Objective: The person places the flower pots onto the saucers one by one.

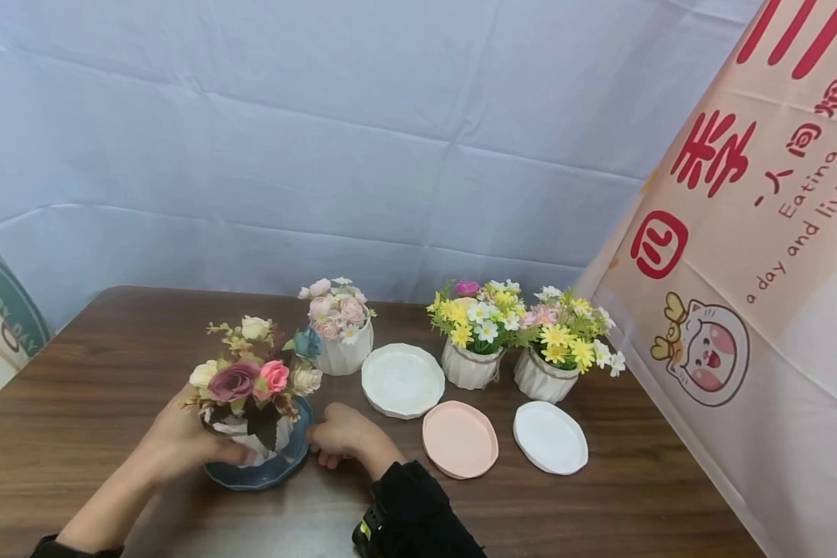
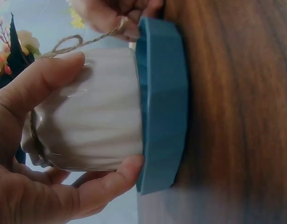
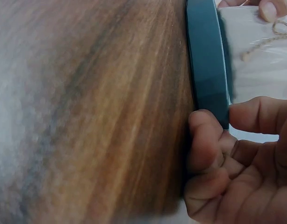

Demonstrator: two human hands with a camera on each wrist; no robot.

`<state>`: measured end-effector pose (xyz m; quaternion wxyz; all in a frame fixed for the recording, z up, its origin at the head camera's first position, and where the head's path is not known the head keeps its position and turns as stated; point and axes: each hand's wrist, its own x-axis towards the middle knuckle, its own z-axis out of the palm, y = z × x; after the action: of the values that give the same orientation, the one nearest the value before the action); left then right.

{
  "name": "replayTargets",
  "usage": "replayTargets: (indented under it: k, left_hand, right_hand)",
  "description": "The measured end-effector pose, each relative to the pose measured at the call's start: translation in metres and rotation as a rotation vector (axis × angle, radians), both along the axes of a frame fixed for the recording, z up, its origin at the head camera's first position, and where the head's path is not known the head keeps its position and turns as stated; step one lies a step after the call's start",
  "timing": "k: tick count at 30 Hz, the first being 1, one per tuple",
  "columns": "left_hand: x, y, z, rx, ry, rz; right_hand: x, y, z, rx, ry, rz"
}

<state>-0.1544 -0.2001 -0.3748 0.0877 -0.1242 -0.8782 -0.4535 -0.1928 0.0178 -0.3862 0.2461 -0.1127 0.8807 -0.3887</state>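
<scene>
My left hand (image 1: 184, 443) grips a white fluted flower pot (image 1: 273, 443) holding mauve, pink, cream and blue flowers. Twine circles the upper part of this pot (image 2: 97, 112), as the left wrist view shows, with thumb on one side and fingers on the other. Its base is at the rim of a blue faceted saucer (image 1: 254, 478), slightly inside it. On the saucer's right side, my right hand (image 1: 345, 435) pinches the rim between thumb and curled fingers. The right wrist view shows the thumb at the top edge of the blue saucer (image 3: 208, 65), the other fingers against its outer wall.
Behind stands a white pot of pale pink flowers (image 1: 346, 353). Two pots of yellow and white flowers (image 1: 469, 368) (image 1: 545, 377) stand back right. A large white saucer (image 1: 403, 380), a pink saucer (image 1: 460, 439) and a smaller white saucer (image 1: 551, 438) lie on the wooden table (image 1: 600, 511).
</scene>
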Motion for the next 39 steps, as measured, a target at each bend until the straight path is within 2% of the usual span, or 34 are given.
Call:
replayTargets:
  k: [4, 12, 18, 24, 30, 39]
  left_hand:
    - [-0.0002, 0.0038, -0.0029, -0.010, -0.004, -0.008]
    - [0.0011, 0.0098, -0.0041, -0.093, -0.070, 0.060]
    - [0.0000, 0.0102, -0.0071, -0.065, -0.048, 0.027]
    - [0.0005, 0.0086, -0.0092, -0.059, -0.071, 0.017]
    - [-0.0006, 0.0085, -0.0094, -0.046, -0.054, -0.011]
    - [0.0019, 0.0094, -0.0104, -0.059, -0.111, 0.017]
  right_hand:
    - [-0.0002, -0.0011, 0.0000, 0.005, -0.006, -0.019]
    - [0.0007, -0.0017, 0.0002, -0.021, -0.013, -0.017]
    - [0.0010, -0.0017, 0.0002, -0.029, 0.001, -0.001]
    - [0.0001, -0.0015, -0.0014, 0.018, -0.001, 0.003]
    - [0.0003, -0.0004, -0.0018, 0.050, -0.002, 0.000]
    - [0.0023, 0.0007, -0.0008, 0.050, 0.010, -0.002]
